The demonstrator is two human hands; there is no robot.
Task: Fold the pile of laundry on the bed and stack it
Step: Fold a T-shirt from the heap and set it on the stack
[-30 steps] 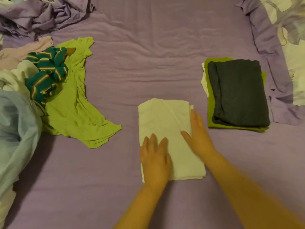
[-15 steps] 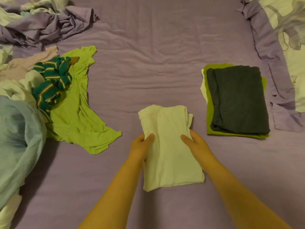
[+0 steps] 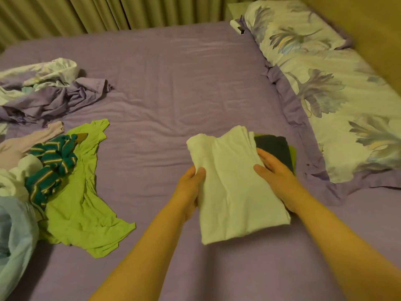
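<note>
A purple-sheeted bed (image 3: 173, 83) fills the view, with curtains behind it and floral pillows (image 3: 338, 105) along the right. A folded white garment (image 3: 234, 187) is held above the sheet, gripped at its left edge by the left hand (image 3: 191, 187), thumb on top and fingers curled beneath, and at its right edge by the right hand (image 3: 275, 177), thumb laid over the cloth. Just behind it the folded stack (image 3: 275, 148) is partly hidden, a dark grey piece on a green one. The garment should probably be kept level, squared over the stack and lowered flat before it is released, so the folds are not disturbed. Unfolded laundry (image 3: 71, 187) lies heaped at the left.
</note>
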